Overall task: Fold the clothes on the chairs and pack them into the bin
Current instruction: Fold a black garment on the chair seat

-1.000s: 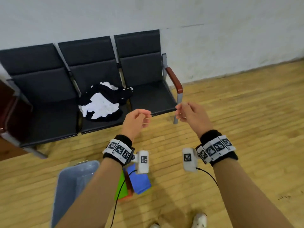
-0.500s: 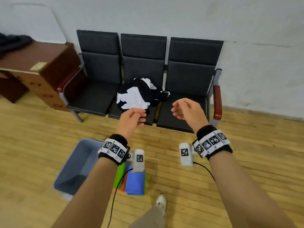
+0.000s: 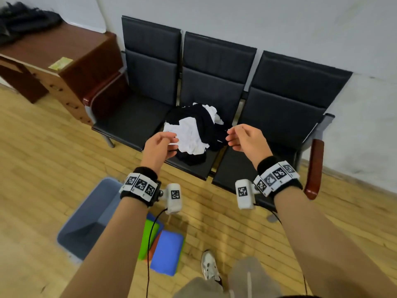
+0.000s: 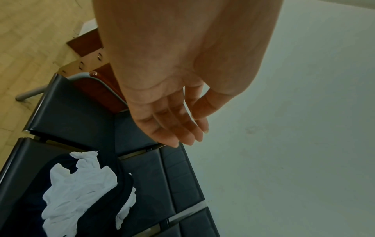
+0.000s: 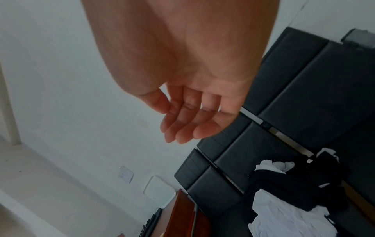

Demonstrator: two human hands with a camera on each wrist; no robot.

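Clothes [image 3: 194, 134] crumpled on middle chair [image 3: 206, 166] seat, no clear long axis | left hand [image 3: 158, 148], right hand [image 3: 247, 139] loosely curled, empty, above front edge

The left forearm [image 3: 103, 244] hides part of the bin [image 3: 86, 222] and the colored pads [image 3: 165, 252].

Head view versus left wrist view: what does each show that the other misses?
Only the head view shows the grey bin on the floor, the coloured folders beside it, and the right hand. Only the left wrist view shows the left hand's palm and loosely extended, empty fingers. Both show the black and white clothes heaped on the middle chair, and the wooden desk.
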